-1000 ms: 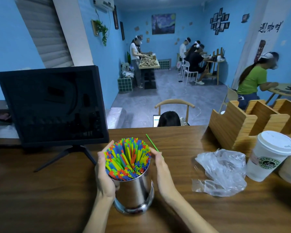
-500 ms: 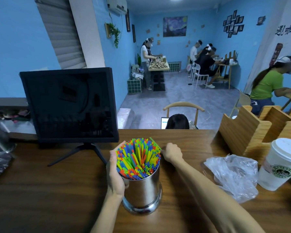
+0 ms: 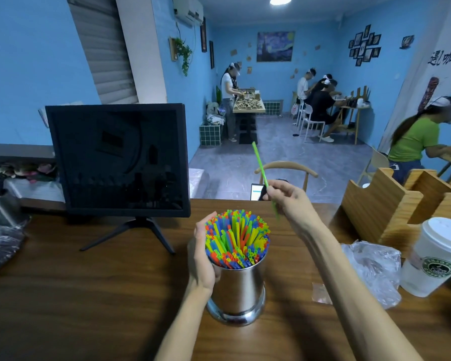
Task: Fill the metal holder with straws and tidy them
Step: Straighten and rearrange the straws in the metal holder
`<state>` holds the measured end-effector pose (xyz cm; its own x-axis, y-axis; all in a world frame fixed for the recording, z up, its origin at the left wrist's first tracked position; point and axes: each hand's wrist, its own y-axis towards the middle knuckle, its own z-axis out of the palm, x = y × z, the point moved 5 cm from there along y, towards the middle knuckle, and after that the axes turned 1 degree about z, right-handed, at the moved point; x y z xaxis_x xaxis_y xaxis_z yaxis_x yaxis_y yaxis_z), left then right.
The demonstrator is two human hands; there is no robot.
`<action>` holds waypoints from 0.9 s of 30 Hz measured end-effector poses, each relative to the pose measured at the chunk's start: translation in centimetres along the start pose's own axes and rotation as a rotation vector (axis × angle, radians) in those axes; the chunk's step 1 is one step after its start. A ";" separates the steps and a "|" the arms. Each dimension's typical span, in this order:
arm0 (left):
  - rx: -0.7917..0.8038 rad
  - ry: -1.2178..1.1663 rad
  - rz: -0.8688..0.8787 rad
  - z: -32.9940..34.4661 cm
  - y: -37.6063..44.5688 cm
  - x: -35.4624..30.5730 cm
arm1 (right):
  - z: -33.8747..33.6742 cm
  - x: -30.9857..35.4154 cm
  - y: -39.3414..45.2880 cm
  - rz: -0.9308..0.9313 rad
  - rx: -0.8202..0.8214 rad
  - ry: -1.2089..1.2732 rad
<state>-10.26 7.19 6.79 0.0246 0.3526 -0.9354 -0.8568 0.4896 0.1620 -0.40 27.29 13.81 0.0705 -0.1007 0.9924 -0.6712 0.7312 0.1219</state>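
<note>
The shiny cylindrical metal holder (image 3: 238, 287), packed with multicoloured plastic straws (image 3: 237, 237), is steadied by the left hand (image 3: 203, 259). A single green straw (image 3: 261, 170) is pinched above it in the right hand (image 3: 287, 198); insertion is judged next, requiring a gap.

Wooden table (image 3: 63, 308) across the lower frame. Dark monitor (image 3: 117, 160) on a tripod stand, centre left. Crumpled plastic bag (image 3: 372, 269), lidded paper cup (image 3: 438, 259) and wooden organiser (image 3: 391, 207) at right. Wooden chair (image 3: 287, 169) beyond the table edge. Person in green shirt (image 3: 417, 139), right; framed painting (image 3: 275, 46), upper centre.
</note>
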 end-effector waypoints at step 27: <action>0.204 0.008 -0.069 2.8 -0.1 0.2 | 3.4 4.6 -6.1 -0.450 0.063 -0.635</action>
<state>-8.71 9.49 7.47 0.0744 0.3066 -0.9489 -0.7310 0.6640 0.1572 1.51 20.03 17.53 -0.0769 -0.7595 0.6460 -0.7200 0.4905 0.4910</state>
